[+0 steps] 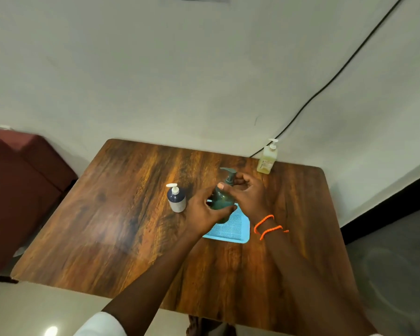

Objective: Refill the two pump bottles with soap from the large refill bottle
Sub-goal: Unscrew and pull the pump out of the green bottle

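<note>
A dark green pump bottle stands on the near edge of a light blue mat in the middle of the wooden table. My left hand is wrapped around its body from the left. My right hand grips its neck just under the green pump head. A second pump bottle, dark blue on top and white below with a white pump, stands upright to the left, apart from my hands. A clear bottle of yellowish soap with a white pump stands at the table's far right edge.
The table's far edge meets a white wall, where a black cable runs down behind the yellowish bottle. A dark red seat stands to the left of the table. Grey floor lies to the right.
</note>
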